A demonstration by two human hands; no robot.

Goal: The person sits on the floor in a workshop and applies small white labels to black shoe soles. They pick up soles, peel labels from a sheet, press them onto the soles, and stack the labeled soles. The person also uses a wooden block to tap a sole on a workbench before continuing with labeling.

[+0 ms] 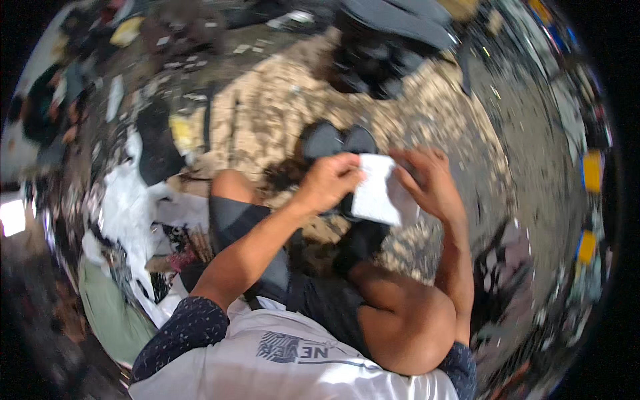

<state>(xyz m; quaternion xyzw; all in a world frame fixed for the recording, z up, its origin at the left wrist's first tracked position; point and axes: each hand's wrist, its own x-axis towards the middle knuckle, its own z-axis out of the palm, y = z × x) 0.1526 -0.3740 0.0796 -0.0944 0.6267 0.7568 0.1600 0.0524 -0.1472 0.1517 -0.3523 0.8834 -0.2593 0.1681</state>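
Observation:
My left hand (331,181) pinches a small white rectangular sheet (375,190) by its upper left side, in front of my body. Whether the sheet is paper or cloth I cannot tell. On the other side my right hand (430,181) has its thumb and fingers apart, their tips close to the sheet's upper right corner. Motion blur hides whether they touch it. A greyish blurred patch lies between the sheet and my right palm. Just beyond the sheet, two black round-ended flat pieces (323,140) lie side by side, partly covered by my hands.
A worn tan mat (267,90) with dark stains spreads over the floor. At its far edge stands a dark object with a grey top (400,20). White plastic sheeting (127,207) and green cloth (110,307) lie left. Yellow items (592,171) are at the far right.

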